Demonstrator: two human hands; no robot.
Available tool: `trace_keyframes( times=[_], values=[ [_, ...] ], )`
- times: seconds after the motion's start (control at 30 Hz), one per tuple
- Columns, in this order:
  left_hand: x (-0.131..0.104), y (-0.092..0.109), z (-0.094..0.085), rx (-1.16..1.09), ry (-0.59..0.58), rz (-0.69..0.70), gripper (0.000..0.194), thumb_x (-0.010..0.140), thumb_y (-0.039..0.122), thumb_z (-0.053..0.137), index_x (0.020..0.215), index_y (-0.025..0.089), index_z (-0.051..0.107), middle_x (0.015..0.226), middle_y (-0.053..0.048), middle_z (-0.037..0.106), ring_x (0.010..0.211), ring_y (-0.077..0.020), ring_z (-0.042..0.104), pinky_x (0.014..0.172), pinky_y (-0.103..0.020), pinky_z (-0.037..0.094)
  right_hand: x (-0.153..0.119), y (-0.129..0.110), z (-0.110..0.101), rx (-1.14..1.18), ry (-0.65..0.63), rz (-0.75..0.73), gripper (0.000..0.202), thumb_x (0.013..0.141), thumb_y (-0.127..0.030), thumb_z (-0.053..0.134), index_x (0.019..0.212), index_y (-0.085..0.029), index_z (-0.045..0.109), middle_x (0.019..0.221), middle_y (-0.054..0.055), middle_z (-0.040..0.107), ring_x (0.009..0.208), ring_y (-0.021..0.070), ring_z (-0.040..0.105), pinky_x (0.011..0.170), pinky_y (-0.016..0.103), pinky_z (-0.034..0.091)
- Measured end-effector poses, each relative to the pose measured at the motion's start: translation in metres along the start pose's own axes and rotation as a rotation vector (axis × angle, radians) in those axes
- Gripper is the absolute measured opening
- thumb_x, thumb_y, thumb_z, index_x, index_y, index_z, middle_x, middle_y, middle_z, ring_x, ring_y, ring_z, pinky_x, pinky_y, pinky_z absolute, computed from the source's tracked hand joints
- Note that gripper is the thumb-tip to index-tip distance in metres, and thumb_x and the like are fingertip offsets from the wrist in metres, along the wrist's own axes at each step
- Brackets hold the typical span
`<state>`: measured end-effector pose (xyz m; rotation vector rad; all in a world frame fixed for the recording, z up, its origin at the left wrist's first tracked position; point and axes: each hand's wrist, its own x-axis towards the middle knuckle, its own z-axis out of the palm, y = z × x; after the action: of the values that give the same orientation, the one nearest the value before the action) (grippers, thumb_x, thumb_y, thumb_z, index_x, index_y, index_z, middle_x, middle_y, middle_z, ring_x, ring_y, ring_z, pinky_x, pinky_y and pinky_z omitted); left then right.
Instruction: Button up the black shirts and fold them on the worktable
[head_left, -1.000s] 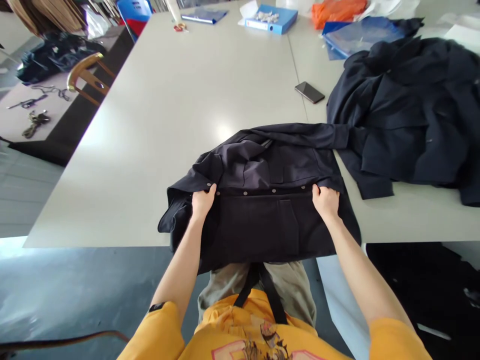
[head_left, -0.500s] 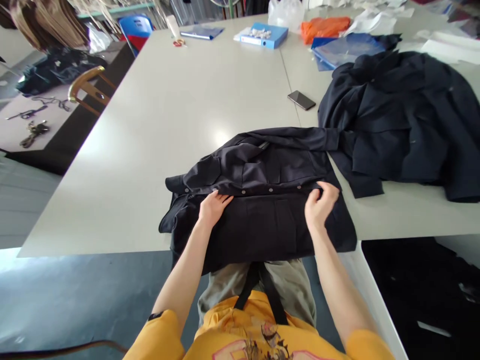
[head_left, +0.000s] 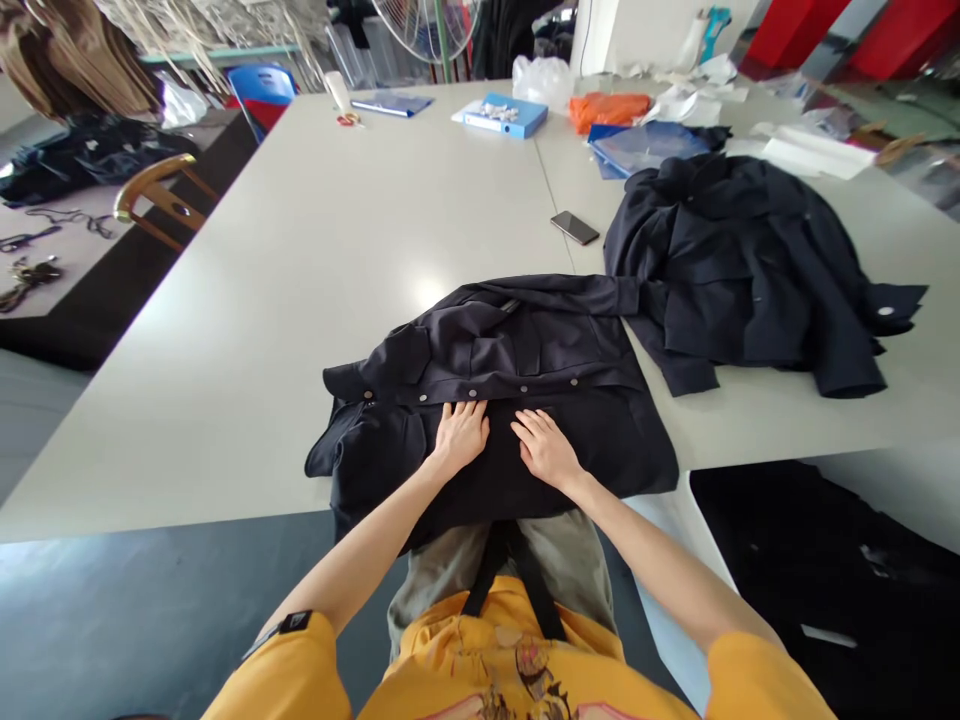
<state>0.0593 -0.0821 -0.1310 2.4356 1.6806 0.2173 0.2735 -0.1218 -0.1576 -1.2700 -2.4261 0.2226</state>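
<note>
A dark jacket (head_left: 480, 345) lies on its side across the table's near edge, its collar end to the left and its lower part hanging toward my lap. A row of round snap buttons runs along its front edge. My left hand (head_left: 460, 434) rests on the cloth just below this row, fingers stretched out. To its right, my right hand (head_left: 547, 447) lies flat on the jacket, fingers extended and a little apart. Neither hand grips the cloth. One sleeve reaches right and touches a second dark jacket (head_left: 742, 270), which lies bunched on the table.
On the pale table (head_left: 300, 250) are a phone (head_left: 575, 227), a blue box file (head_left: 506, 117), an orange bag (head_left: 609, 111), blue folders (head_left: 645, 148), scissors (head_left: 349, 119) and a white cup (head_left: 337, 91). A wooden chair (head_left: 161, 195) stands at the left.
My right hand has moved left from the jacket's hem end, and its curled fingers have opened flat. My left hand has slid slightly right. The camera view has tilted up.
</note>
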Motion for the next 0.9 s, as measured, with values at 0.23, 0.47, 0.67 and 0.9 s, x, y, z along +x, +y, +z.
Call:
trace_keyframes(
  times=[0.23, 0.47, 0.67, 0.9],
  values=[
    [-0.024, 0.025, 0.005, -0.047, -0.025, 0.298, 0.055, 0.088, 0.011, 0.048, 0.143, 0.015, 0.052, 0.147, -0.013, 0.053, 0.136, -0.0268, 0.048, 0.116, -0.042, 0.037, 0.0, 0.006, -0.008, 0.045, 0.12, 0.068, 0.035, 0.096, -0.012, 0.043, 0.119, -0.016, 0.069, 0.119, 0.01, 0.07, 0.115, 0.0241, 0.062, 0.109, 0.045, 0.045],
    [0.046, 0.031, 0.006, -0.042, 0.04, 0.361, 0.044, 0.093, 0.009, 0.047, 0.135, 0.018, 0.056, 0.126, -0.011, 0.06, 0.115, -0.0235, 0.056, 0.096, -0.039, 0.047, -0.004, 0.012, -0.004, -0.115, 0.038, 0.128, 0.043, 0.096, -0.018, 0.045, 0.137, -0.01, 0.057, 0.15, 0.014, 0.051, 0.141, 0.0284, 0.042, 0.12, 0.048, 0.031],
    [0.094, 0.024, 0.012, -0.045, 0.017, 0.292, 0.025, 0.095, 0.017, 0.054, 0.115, 0.02, 0.069, 0.11, -0.009, 0.065, 0.105, -0.0229, 0.058, 0.098, -0.04, 0.046, -0.006, 0.007, -0.01, -0.152, -0.021, 0.153, 0.046, 0.095, -0.02, 0.046, 0.139, -0.01, 0.055, 0.153, 0.016, 0.048, 0.141, 0.0288, 0.042, 0.117, 0.045, 0.031],
    [0.093, 0.02, 0.025, -0.147, 0.074, 0.224, 0.021, 0.097, 0.025, 0.057, 0.111, 0.022, 0.073, 0.114, -0.006, 0.069, 0.112, -0.0214, 0.061, 0.112, -0.043, 0.038, 0.012, 0.017, -0.004, -0.102, 0.009, 0.159, 0.036, 0.09, -0.017, 0.049, 0.123, -0.01, 0.062, 0.148, 0.016, 0.053, 0.142, 0.0279, 0.04, 0.118, 0.046, 0.028]
  ],
)
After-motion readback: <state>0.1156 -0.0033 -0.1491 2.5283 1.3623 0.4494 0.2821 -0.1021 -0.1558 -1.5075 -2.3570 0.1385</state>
